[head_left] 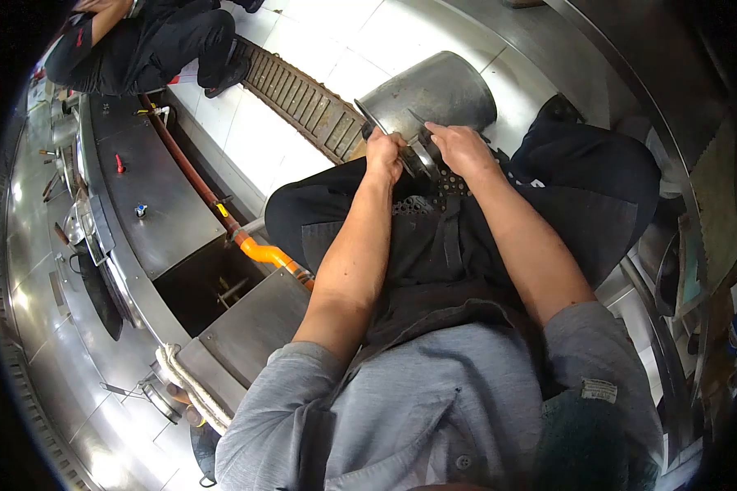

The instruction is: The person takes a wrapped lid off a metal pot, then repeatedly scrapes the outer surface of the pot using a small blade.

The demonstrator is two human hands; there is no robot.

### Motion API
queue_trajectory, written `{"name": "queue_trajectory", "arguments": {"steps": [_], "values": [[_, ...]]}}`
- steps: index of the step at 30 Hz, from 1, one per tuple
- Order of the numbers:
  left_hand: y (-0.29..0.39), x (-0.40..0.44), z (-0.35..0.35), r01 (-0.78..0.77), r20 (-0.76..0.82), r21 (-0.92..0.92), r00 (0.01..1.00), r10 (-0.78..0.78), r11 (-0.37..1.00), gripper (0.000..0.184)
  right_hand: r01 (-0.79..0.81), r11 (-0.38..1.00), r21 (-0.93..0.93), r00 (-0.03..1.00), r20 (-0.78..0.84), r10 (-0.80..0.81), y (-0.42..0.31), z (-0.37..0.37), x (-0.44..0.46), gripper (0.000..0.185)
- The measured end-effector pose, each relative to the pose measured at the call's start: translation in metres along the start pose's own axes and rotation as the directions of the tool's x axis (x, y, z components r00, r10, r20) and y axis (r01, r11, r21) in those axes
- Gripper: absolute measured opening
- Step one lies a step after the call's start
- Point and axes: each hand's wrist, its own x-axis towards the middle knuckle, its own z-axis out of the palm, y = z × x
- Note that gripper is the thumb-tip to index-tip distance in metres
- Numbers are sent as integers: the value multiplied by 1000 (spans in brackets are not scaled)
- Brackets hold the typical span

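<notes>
My left hand (pixel 383 155) is closed in a fist at the near rim of a large metal pot (pixel 450 86); whatever it grips is hidden by the fingers. A thin, pointed knife blade (pixel 417 117) sticks out past the index finger of my right hand (pixel 464 153), whose other fingers curl round a hidden handle. The pot leans with its opening toward my left hand, on the tiled floor in front of me. Between my hands is a shiny curved metal piece (pixel 419 160), partly covered. Both hands are close together above my lap.
A floor drain grate (pixel 303 98) runs beside the pot. On the left stands a steel counter (pixel 160 196) with an orange pipe (pixel 264 252) along it. Another person (pixel 151 49) crouches at the upper left. A steel fixture curves along my right.
</notes>
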Motion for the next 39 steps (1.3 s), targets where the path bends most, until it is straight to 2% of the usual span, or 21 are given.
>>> {"name": "queue_trajectory", "arguments": {"steps": [3, 5, 8, 11, 12, 13, 17, 19, 20, 21, 22, 23, 24, 25, 26, 27, 28, 29, 32, 34, 39], "values": [[-4, 16, -11, 1, -7, 0, 1000, -1, 1000, 34, -110, 988, 108, 988, -93, 121, 16, -2, 8, 30], [-8, 22, -16, -12, -25, 37, 1000, 13, 999, 33, -69, 992, 101, 990, -119, 81, 17, -3, 7, 29], [1, 13, -7, 16, -19, -21, 1000, -16, 1000, 31, 9, 1000, 11, 998, -67, -8, 7, 0, 3, 30], [1, 12, -8, 14, -11, -35, 1000, -14, 999, 32, -45, 999, 20, 997, -63, 46, 6, -3, 7, 30], [-2, 13, -9, 11, -10, -39, 1000, -12, 999, 32, -44, 994, 96, 987, -152, 58, 11, -5, 11, 30], [-3, 14, -9, 7, -9, -44, 1000, -7, 999, 32, -47, 995, 86, 986, -156, 60, 16, -7, 13, 31], [-6, 17, -12, 1, -2, -2, 1000, -1, 1000, 35, -4, 1000, -9, 999, -41, 4, 11, 5, 11, 31], [-5, 15, -9, 8, 10, -1, 1000, -8, 1000, 30, 6, 1000, 15, 999, -35, -5, 13, 4, 10, 30], [-4, 14, -8, 12, 21, 2, 1000, -12, 1000, 25, -52, 998, 44, 995, -83, 56, 17, 0, 12, 30], [6, -1, 0, 27, -27, 17, 999, -26, 1000, 15, -102, 992, 74, 985, -129, 111, 22, -6, 14, 30], [21, -20, 14, 123, -26, -65, 992, -125, 990, 24, 10, 1000, 29, 985, -175, -4, 31, -4, 15, 30], [19, -20, 10, 165, -97, -39, 981, -168, 986, 26, 17, 998, 58, 989, -149, -8, 30, 0, 16, 31], [10, -10, 3, 83, -75, 26, 994, -81, 996, 28, -103, 988, 119, 994, -33, 107, 27, 1, 21, 32], [11, -4, 2, 49, 13, -10, 999, -49, 999, 25, 40, 999, -30, 997, -60, -42, 49, 18, 31, 33], [22, -14, 14, -19, -1, 3, 1000, 19, 1000, 19, 119, 992, -30, 964, -236, -123, 35, 11, 25, 32], [18, -10, 10, -50, -18, 44, 999, 50, 998, 21, -6, 989, 148, 992, -125, 25, 25, -1, 18, 31], [3, 4, 0, 36, -41, 24, 999, -35, 999, 29, -43, 994, 99, 991, -123, 55, 16, -9, 13, 30], [-18, 22, -13, -4, 31, 16, 1000, 3, 1000, 36, -95, 989, 116, 987, -117, 109, -5, -26, 4, 30], [-24, 26, -17, -81, 28, 62, 996, 79, 995, 34, -32, 998, 63, 988, -147, 41, 5, -19, 5, 30], [-24, 22, -18, 3, 20, 122, 1000, -5, 993, 33, -30, 996, 86, 984, -174, 45, 7, -17, 1, 29], [-22, 12, -13, -68, 53, 120, 997, 62, 990, 34, -52, 997, 50, 987, -151, 59, 4, -22, -3, 29]]}}
